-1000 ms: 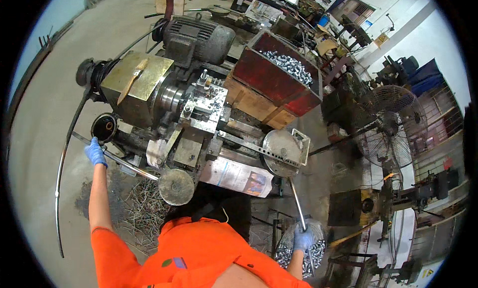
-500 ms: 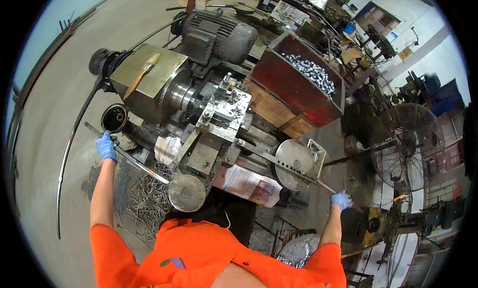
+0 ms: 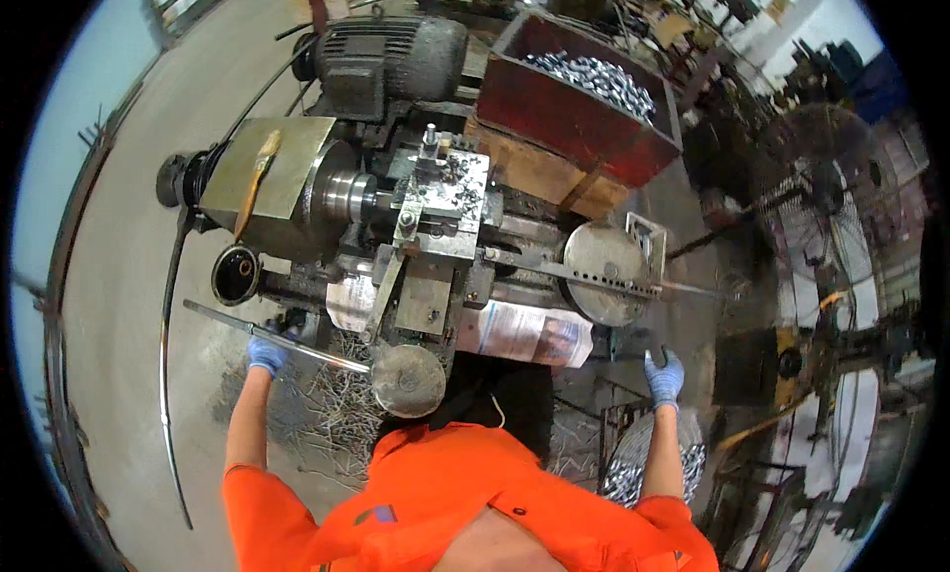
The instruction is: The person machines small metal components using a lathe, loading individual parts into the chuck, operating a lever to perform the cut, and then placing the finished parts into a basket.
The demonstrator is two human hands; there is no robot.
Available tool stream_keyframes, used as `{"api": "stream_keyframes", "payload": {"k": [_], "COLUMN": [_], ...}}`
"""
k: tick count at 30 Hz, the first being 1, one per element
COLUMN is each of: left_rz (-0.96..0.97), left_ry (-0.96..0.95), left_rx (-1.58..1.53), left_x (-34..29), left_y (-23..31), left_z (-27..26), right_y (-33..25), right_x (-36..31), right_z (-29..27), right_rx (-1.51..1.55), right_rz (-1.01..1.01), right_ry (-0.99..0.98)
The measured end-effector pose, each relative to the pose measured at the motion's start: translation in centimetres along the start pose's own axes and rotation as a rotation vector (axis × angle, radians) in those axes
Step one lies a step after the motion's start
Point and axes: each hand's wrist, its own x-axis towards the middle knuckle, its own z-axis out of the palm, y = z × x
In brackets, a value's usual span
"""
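My left hand (image 3: 266,355), in a blue glove, is closed around a long metal lever bar (image 3: 327,354), its darkened fingertips partly hidden. The bar ends at a round metal disc (image 3: 408,381) in front of my body. My right hand (image 3: 664,380), also gloved, has its thumb and fingers apart and holds nothing. It hovers above a round basket (image 3: 643,443) of small shiny metal parts. Beyond it, a flat lever with a row of holes (image 3: 594,276) crosses a larger disc (image 3: 606,255). Between the levers sits the lathe's tool slide (image 3: 457,191), strewn with dark chips.
A brush (image 3: 259,181) lies on the lathe's headstock (image 3: 223,181); a dark round cup (image 3: 236,275) stands below. Behind are a motor (image 3: 386,62) and a red bin (image 3: 564,107) of metal parts. Metal shavings (image 3: 341,409) cover the floor at left. A fan (image 3: 821,176) stands right.
My right hand has let go of the perforated lever's thin end and moved nearer my body, opening. My left hand has shifted along its bar toward the disc. The whole view has turned slightly.
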Motion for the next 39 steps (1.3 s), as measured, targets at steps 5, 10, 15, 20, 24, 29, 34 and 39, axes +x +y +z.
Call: {"api": "stream_keyframes", "payload": {"k": [5, 10, 15, 20, 24, 29, 34, 39], "left_rz": [-0.425, -0.469, -0.261, -0.273, -0.477, -0.608, -0.890, -0.937], "left_ry": [-0.285, -0.014, -0.340, -0.326, -0.112, 0.502, 0.296, 0.173], "left_rx": [-0.086, -0.051, -0.016, -0.242, -0.634, -0.623, -0.656, -0.252], "left_x": [0.9, -1.8, -0.2, -1.8, -4.8, -10.8, -17.2, -16.6], "left_y": [6.5, 7.7, 5.3, 3.8, -3.1, -8.5, -12.6, 1.6], "left_z": [-5.0, 3.6, -4.2, -3.7, -7.5, -24.7, -23.4, -22.6], "right_y": [-1.7, -3.1, -12.7, -27.5, -39.9, -51.8, -54.7, -53.7], "right_x": [-3.8, -4.3, -0.6, 1.0, -0.2, -3.0, -2.9, -2.7], "right_z": [-1.5, -1.7, -8.1, -11.8, -12.3, -12.6, -9.2, -9.1], "right_rx": [0.204, 0.322, 0.313, 0.569, 0.550, 0.006, 0.000, 0.214], "right_rz": [0.034, -0.009, -0.217, -0.674, -1.047, -1.212, -1.286, -1.261], "right_ry": [-0.039, -0.035, 0.027, 0.051, 0.079, -0.376, -0.320, -0.370]}}
